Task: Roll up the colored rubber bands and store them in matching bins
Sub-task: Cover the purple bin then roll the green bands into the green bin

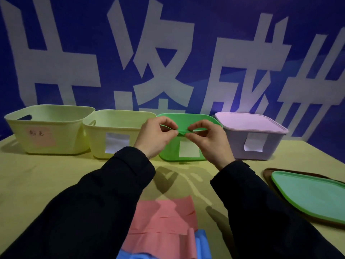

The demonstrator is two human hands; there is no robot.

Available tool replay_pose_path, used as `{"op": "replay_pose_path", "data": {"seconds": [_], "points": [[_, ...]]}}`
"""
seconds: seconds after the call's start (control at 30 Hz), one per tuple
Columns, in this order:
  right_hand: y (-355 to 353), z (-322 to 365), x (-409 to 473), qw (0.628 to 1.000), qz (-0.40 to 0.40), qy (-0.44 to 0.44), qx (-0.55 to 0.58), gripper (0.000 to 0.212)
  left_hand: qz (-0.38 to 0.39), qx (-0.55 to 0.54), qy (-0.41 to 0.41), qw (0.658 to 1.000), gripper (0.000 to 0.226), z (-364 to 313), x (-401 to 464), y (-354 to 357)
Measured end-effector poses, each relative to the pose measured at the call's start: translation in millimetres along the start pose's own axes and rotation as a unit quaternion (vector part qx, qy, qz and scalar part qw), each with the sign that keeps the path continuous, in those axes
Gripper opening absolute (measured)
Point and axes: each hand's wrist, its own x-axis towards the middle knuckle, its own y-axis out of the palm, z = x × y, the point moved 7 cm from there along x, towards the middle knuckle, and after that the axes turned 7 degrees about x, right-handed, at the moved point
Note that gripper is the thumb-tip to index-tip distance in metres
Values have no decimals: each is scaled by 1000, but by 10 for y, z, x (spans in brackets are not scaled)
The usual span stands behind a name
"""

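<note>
Both my hands are raised in front of the green bin. My left hand and my right hand each pinch one end of a green rubber band between thumb and fingers, so the band is bunched between them. A pink rubber band lies spread flat on the table near me, between my forearms. Part of a blue band shows under its near edge.
Four bins stand in a row at the back: two pale yellow ones, the green one, and a lilac bin with its lid on. A green lid rests on a brown lid at the right.
</note>
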Motion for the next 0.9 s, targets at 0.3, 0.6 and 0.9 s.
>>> {"op": "replay_pose_path", "data": {"seconds": [0.3,0.6,0.9], "points": [[-40,-175,488,967,-59,-71,-238,6,-61,186,72,978,2,-8,512,267],[39,-169,253,957,-27,-71,-281,11,-43,180,88,979,12,-2,294,268],[13,-43,-236,961,2,-22,-277,16,23,139,45,989,12,-113,-200,415]]}}
